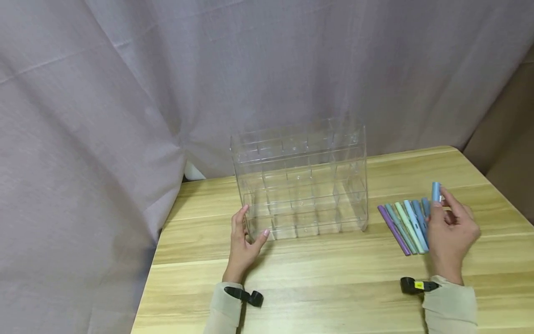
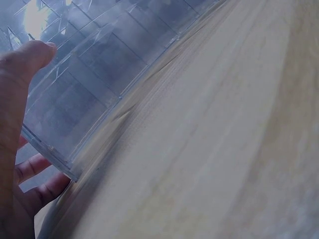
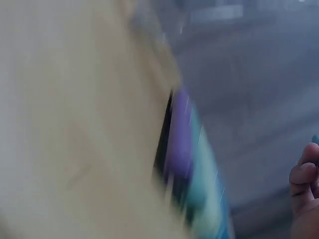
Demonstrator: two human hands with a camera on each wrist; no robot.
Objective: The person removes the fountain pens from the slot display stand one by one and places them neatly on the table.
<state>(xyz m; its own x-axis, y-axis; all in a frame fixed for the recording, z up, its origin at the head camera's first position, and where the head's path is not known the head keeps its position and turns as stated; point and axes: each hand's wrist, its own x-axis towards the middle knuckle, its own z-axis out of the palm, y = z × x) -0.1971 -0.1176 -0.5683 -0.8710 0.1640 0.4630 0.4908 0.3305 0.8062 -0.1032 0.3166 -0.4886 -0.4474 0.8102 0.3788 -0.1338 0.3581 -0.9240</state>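
A clear acrylic organizer (image 1: pixel 300 229) with several compartments stands on the table. My left hand (image 1: pixel 244 248) is at its lower left corner; in the left wrist view the fingers (image 2: pixel 52 186) lie against the outside of the side wall and the thumb (image 2: pixel 37 54) is across the front. My right hand (image 1: pixel 452 234) pinches a light blue marker pen (image 1: pixel 435 191), held upright above the table. Beside and partly under that hand lies a row of marker pens: purple (image 1: pixel 394 230), teal, pale green (image 1: pixel 406 226), light blue and darker blue. The hand covers part of the row.
The wooden table (image 1: pixel 325 283) ends at a grey curtain (image 1: pixel 267 69) behind the organizer. Its right edge runs down past the right hand. The right wrist view is blurred, with the purple marker pen (image 3: pixel 180 139) near its middle.
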